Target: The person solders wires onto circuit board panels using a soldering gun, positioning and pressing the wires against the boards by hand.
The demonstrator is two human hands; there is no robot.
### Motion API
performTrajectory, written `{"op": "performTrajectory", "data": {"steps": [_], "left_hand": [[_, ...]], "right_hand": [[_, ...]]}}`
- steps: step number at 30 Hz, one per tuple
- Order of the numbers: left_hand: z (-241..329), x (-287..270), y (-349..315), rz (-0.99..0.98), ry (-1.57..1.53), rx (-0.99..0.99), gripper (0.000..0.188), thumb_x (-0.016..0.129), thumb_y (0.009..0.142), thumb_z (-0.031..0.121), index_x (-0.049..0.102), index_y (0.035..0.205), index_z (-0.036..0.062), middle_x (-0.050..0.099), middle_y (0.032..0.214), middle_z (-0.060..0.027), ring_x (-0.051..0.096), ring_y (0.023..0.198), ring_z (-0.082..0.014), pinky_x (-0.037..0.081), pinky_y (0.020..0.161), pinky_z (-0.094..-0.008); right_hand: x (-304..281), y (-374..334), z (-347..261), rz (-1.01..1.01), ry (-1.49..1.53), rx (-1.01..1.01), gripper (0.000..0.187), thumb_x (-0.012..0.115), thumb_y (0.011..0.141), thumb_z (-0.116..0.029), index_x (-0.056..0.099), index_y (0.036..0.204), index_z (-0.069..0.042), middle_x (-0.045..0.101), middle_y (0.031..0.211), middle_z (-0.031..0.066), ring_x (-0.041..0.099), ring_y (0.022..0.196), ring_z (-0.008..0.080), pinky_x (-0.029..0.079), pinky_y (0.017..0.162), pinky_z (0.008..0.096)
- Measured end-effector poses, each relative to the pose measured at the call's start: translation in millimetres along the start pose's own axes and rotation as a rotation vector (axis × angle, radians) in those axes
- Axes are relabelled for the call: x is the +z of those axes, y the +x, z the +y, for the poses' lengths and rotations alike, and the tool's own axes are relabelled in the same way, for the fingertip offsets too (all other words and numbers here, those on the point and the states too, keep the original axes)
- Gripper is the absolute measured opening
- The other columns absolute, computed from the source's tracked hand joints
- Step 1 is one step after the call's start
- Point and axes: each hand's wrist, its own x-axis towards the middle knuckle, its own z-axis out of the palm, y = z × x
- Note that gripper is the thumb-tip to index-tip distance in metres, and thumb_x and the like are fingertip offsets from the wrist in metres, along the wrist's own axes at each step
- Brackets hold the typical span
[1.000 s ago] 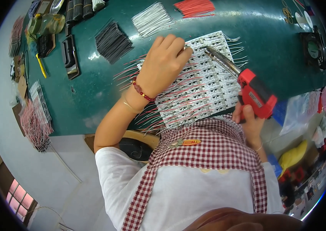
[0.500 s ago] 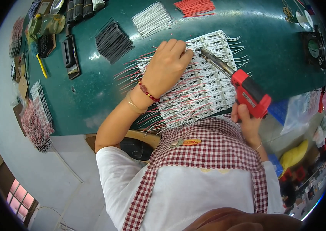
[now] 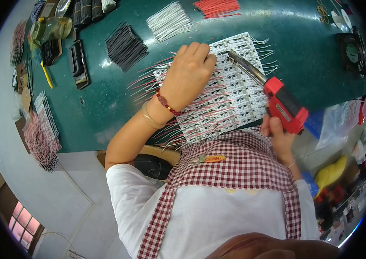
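A panel of white circuit boards (image 3: 245, 93) lies on the green table, with red and white wires (image 3: 206, 105) attached along its rows. My right hand (image 3: 278, 134) grips a red and black soldering gun (image 3: 284, 103); its metal tip points up and left over the panel's upper rows. Above the panel's upper left part is my left hand (image 3: 189, 69), fingers bent and pressed together near the soldering gun's tip. Whatever those fingers pinch is hidden beneath the hand.
Behind the panel lie bundles of black wires (image 3: 126, 46), white wires (image 3: 170, 20) and red wires (image 3: 216, 7). A black tray (image 3: 78, 64) and a yellow-handled tool (image 3: 46, 74) are at left. Wired boards (image 3: 40, 138) hang over the left edge. A black round-faced device (image 3: 352, 54) stands at right.
The soldering gun has shifted slightly right, and its tip has moved up a little from the board. My left hand stays almost in place.
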Motion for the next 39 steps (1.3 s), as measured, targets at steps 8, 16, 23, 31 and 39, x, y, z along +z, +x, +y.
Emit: {"op": "performTrajectory", "data": {"steps": [8,16,23,31,39], "left_hand": [[4.8,-1.3,-5.2,0.046,-0.004,-0.008,0.021,0.060,0.071,0.002,0.063,0.092,0.0017,0.050,0.083,-0.0088,0.052,0.081,-0.0256,0.044,0.072,-0.0352],[4.3,10.2,-11.8,0.045,-0.026,0.025,0.015,0.056,0.073,0.006,0.058,0.088,0.0012,0.049,0.087,-0.0099,0.050,0.086,-0.0251,0.042,0.075,-0.0346],[7.1,4.7,-12.1,0.006,0.013,0.046,0.018,0.056,0.074,0.006,0.058,0.090,0.0001,0.049,0.086,-0.0093,0.050,0.084,-0.0239,0.042,0.074,-0.0340],[12.1,6.6,-13.5,0.015,0.022,0.042,0.017,0.057,0.073,0.007,0.060,0.089,-0.0013,0.049,0.084,-0.0091,0.050,0.083,-0.0234,0.041,0.072,-0.0335],[13.5,1.4,-7.3,-0.010,0.022,0.013,0.012,0.057,0.072,0.006,0.060,0.081,-0.0007,0.049,0.083,-0.0091,0.049,0.082,-0.0231,0.041,0.073,-0.0330]], "right_hand": [[-5.6,-3.0,-1.6,-0.037,0.032,-0.017,0.029,0.056,0.095,-0.028,0.050,0.099,0.000,0.051,0.062,0.0034,0.046,0.053,0.0096,0.037,0.049,0.0235],[-6.6,-5.7,-1.6,-0.062,0.063,0.057,0.028,0.055,0.096,-0.023,0.053,0.076,-0.003,0.050,0.062,0.0021,0.048,0.056,0.0093,0.039,0.052,0.0243],[-5.5,-5.6,2.0,-0.065,0.073,0.048,0.024,0.055,0.095,-0.018,0.053,0.076,-0.004,0.050,0.063,0.0015,0.048,0.056,0.0088,0.039,0.052,0.0242],[-7.0,-7.0,3.9,-0.042,0.078,0.100,0.023,0.058,0.094,-0.016,0.055,0.075,-0.004,0.053,0.066,0.0012,0.050,0.058,0.0084,0.040,0.053,0.0237],[-10.5,-8.1,7.0,-0.085,-0.023,0.116,0.022,0.059,0.094,-0.022,0.056,0.081,-0.004,0.052,0.067,-0.0005,0.049,0.059,0.0075,0.040,0.055,0.0232]]}}
